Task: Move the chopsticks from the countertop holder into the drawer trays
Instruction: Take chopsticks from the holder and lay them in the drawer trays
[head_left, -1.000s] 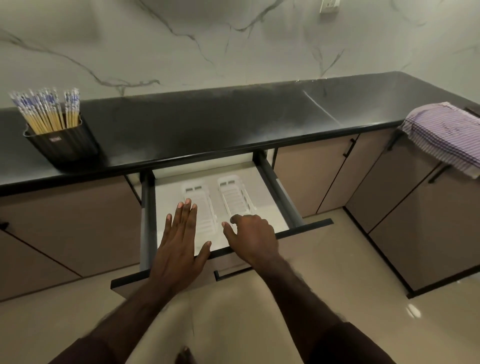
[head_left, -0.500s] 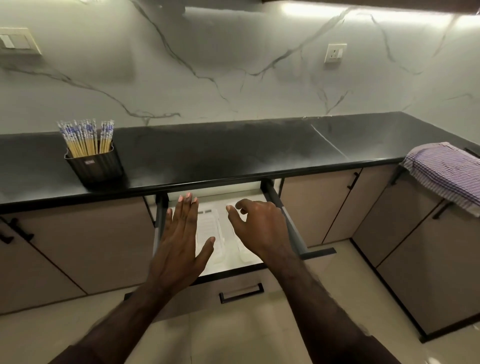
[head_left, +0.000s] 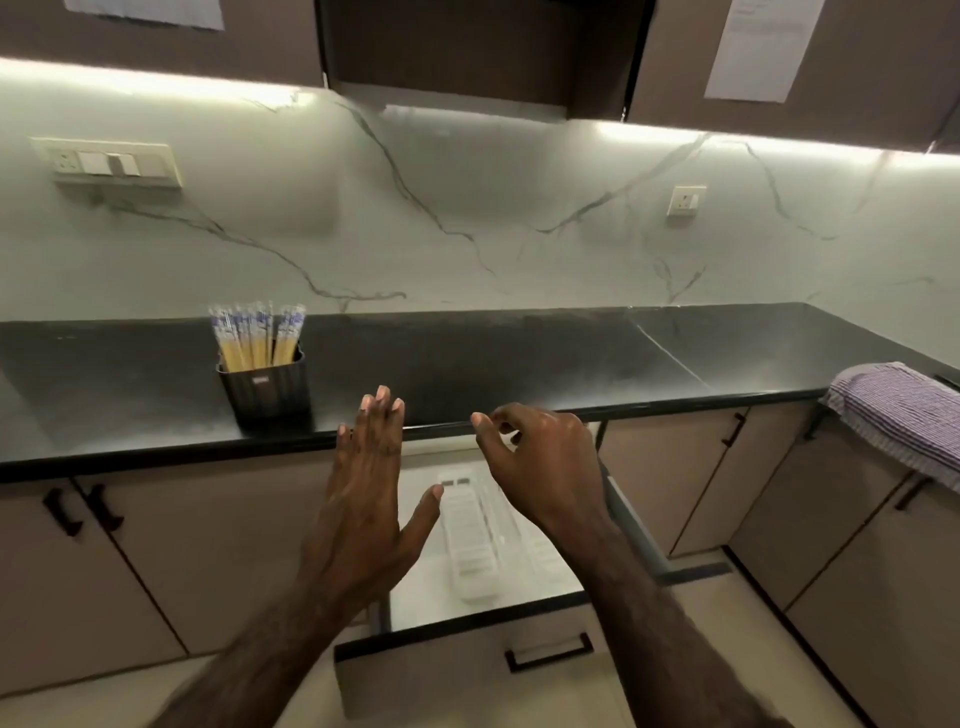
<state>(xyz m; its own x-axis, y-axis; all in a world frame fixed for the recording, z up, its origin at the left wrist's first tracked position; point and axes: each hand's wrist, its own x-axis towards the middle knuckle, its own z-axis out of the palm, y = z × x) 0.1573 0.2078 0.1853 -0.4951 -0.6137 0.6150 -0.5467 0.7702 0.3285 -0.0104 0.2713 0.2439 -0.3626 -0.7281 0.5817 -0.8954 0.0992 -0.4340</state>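
Fingers (head_left: 383, 410) of the left hand (head_left: 363, 499) stay spread flat, right hand (head_left: 540, 467) loosely curled, both empty, now raised above the drawer (head_left: 467, 660) toward the tabletop (head_left: 519, 358).

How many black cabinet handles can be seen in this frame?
6. Two side by side at far left, one on the open drawer front, one right of the drawer, two below the striped towel. The arms may hide others.
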